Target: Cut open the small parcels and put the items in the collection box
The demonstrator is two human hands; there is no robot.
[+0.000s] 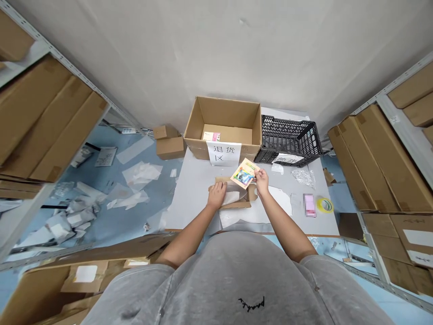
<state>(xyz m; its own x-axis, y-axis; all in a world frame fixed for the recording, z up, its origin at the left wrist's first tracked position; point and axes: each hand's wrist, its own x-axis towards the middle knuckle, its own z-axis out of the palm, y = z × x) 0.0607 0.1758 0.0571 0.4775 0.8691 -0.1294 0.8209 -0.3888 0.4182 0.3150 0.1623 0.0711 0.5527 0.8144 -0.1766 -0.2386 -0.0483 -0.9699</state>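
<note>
A grey table stood between metal shelves loaded with cardboard cartons. At its far edge were an open cardboard box, with a paper sign on its front, and a black plastic crate just beside it. Nearer the person lay a flat cardboard mailer. The left hand was spread and pressed down on this mailer. The right hand pinched a colourful packet between thumb and fingers, holding it just above the mailer.
</note>
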